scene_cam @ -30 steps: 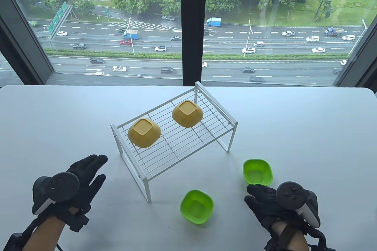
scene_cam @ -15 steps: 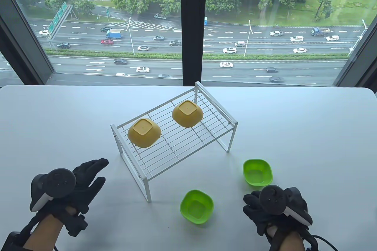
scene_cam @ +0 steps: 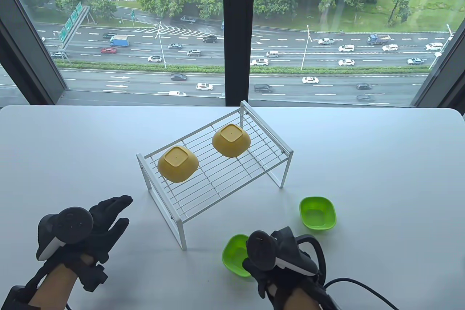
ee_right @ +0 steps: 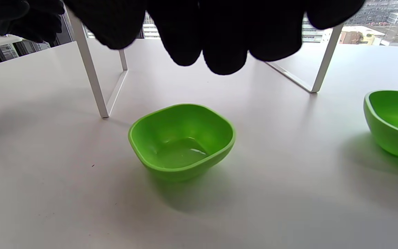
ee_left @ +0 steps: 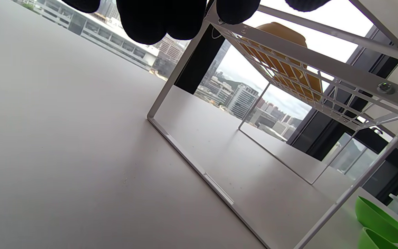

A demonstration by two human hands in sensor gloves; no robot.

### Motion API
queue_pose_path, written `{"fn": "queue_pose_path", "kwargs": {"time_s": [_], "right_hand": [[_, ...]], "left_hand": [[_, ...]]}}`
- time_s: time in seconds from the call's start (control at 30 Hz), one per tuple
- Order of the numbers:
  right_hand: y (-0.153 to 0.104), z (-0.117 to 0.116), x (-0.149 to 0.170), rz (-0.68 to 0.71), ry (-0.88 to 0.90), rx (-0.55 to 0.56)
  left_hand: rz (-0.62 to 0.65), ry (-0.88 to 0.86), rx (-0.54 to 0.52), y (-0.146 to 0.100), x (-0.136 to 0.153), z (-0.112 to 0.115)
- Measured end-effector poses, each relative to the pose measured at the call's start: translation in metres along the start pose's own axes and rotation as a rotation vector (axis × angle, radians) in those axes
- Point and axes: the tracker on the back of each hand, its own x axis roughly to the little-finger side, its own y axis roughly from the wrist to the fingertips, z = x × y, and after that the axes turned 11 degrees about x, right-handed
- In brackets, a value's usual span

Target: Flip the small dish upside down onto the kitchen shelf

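the step in hand looks like the reach for the near green dish (scene_cam: 234, 253), which sits upright on the table (scene_cam: 381, 164) just in front of the shelf's (scene_cam: 218, 172) near front leg. the right hand (scene_cam: 276, 259) hovers over the dish's right side; in the right wrist view its fingers (ee_right: 219, 45) hang above the rim, not touching, a little curled, grip holding nothing. the left hand (scene_cam: 91, 226) rests off to the left of the shelf, fingers relaxed & straight, grip empty.

to do it well: the hand should come down w/ thumb on one wall & fingers on the opposite wall, pinching the rim rather than scooping, since the dish looks light & slick & could skid on the table. lift clear before rolling the wrist, else the rim may catch the shelf's leg. two yellow dishes (scene_cam: 178, 164) (scene_cam: 231, 140) already lie upside down on the shelf's rear & left part, so the free wire toward the shelf's front-right seems the spot. set it flat, rim down, so it doesn't tilt between wires. a second green dish (scene_cam: 318, 213) waits right of the shelf, prob. next.
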Motion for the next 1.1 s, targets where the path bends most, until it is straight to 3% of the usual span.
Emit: {"fn": "queue_pose_path", "kwargs": {"time_s": [0.07, 0.23, 0.3, 0.77, 1.1], "right_hand": [[0.004, -0.009, -0.007, -0.012, -0.01, -0.044], [0.014, -0.039, -0.01, 0.041, -0.016, 0.019], [0.017, -0.049, -0.009, 0.048, -0.036, -0.029], [0.026, -0.076, 0.0, 0.041, -0.11, -0.145], [0.028, -0.074, -0.001, 0.07, -0.108, -0.076]], "left_hand": [[-0.002, -0.001, 0.009, -0.001, 0.0, 0.0], [-0.001, 0.001, 0.019, 0.0, -0.001, 0.002], [-0.006, -0.001, 0.027, 0.001, 0.0, 0.003], [-0.019, 0.002, 0.049, 0.001, 0.0, 0.006], [-0.025, 0.002, 0.063, 0.001, 0.001, 0.007]]}}
